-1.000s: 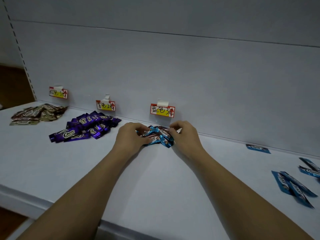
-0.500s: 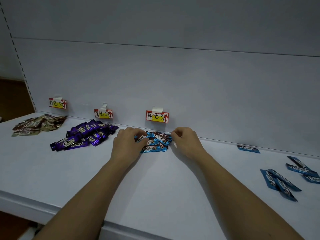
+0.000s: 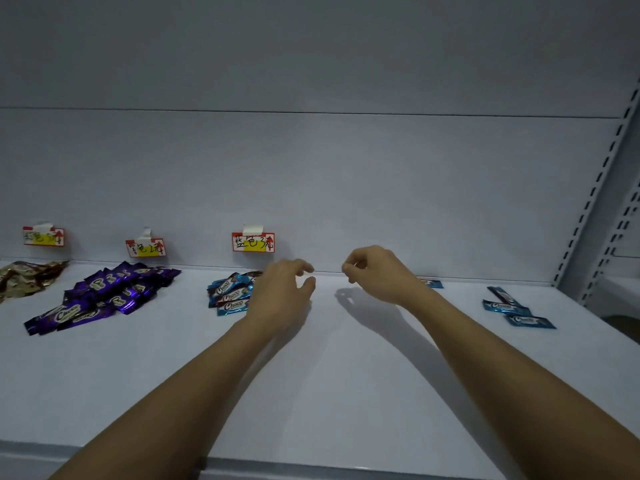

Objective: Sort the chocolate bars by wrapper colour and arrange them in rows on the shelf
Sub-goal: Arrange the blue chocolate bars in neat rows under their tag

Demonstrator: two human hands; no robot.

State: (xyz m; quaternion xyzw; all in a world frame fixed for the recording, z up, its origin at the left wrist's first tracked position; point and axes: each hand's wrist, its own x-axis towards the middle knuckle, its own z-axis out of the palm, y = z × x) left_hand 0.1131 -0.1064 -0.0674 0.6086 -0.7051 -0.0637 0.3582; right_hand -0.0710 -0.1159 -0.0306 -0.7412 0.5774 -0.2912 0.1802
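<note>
dim bluish light, soft arm shadows, wide-angle edge warp

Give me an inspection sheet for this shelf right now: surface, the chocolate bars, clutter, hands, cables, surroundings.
Surface: white shelf, lit dimly.
Job's things: gold-brown pile at far left; purple pile next; blue pile under the third label, partly hidden by the left hand; loose blue bars at right, one more by the back panel behind the right wrist. All lie in heaps, not rows.
Clutter: nothing seen.
Hands: left hand above the shelf, fingers loosely curled, holding nothing; right hand likewise.
Cables: nothing seen.
Surroundings: three taped labels on the white back panel; slotted upright at right.
</note>
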